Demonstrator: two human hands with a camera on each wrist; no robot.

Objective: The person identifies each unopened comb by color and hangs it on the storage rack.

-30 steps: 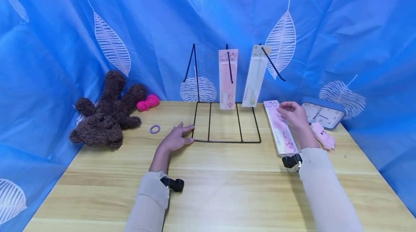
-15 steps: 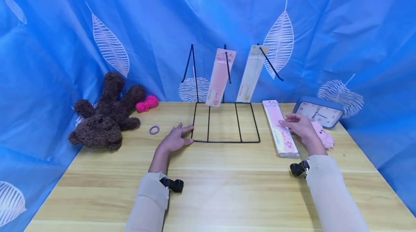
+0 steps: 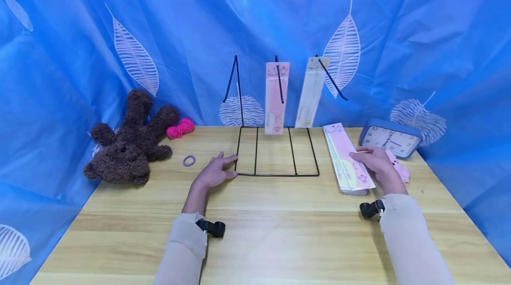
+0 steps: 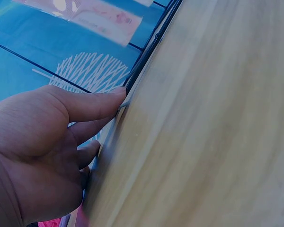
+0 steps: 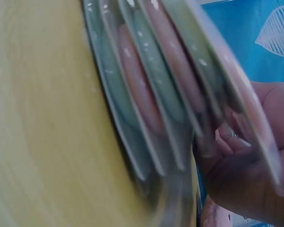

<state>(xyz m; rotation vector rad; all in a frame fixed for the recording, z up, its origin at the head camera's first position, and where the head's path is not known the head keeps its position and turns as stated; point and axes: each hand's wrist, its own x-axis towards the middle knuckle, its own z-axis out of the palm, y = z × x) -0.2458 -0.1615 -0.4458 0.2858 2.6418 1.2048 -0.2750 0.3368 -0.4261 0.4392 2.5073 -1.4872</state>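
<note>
L hand (image 3: 214, 172) lies flat on the wooden table (image 3: 279, 231), palm down, fingers nearly straight and slightly spread. Index fingertip (image 4: 114, 98) touches the front-left corner of the black wire display rack (image 3: 277, 152); nothing gripped. In the L wrist view the other fingers rest loosely bent against the tabletop beside the rack's base wire.

R hand (image 3: 373, 163) is at the right edge of the stack of packaged combs (image 3: 346, 160), which lies on the table just right of the rack base. Fingers curl in under the top pack (image 3: 351, 165), thumb on top, so its near end is lifted and tilted off the rest. R wrist view is blurred but shows fingers (image 5: 227, 142) tucked between the top pack and the ones below, packs fanned apart at that edge.

On the rack's upright hooks: one pink comb pack (image 3: 277, 97) on the middle hook, one cream pack (image 3: 310, 92) on the right hook, both hanging; left hook bare.

Around: brown plush bear (image 3: 127, 143) far left, hot-pink hair tie (image 3: 181, 128) behind it, purple hair ring (image 3: 189, 160) near L hand, blue clock (image 3: 391, 139) and small pink plush (image 3: 399, 167) just behind R hand. Blue leaf-print sheet (image 3: 80, 32) as backdrop.
</note>
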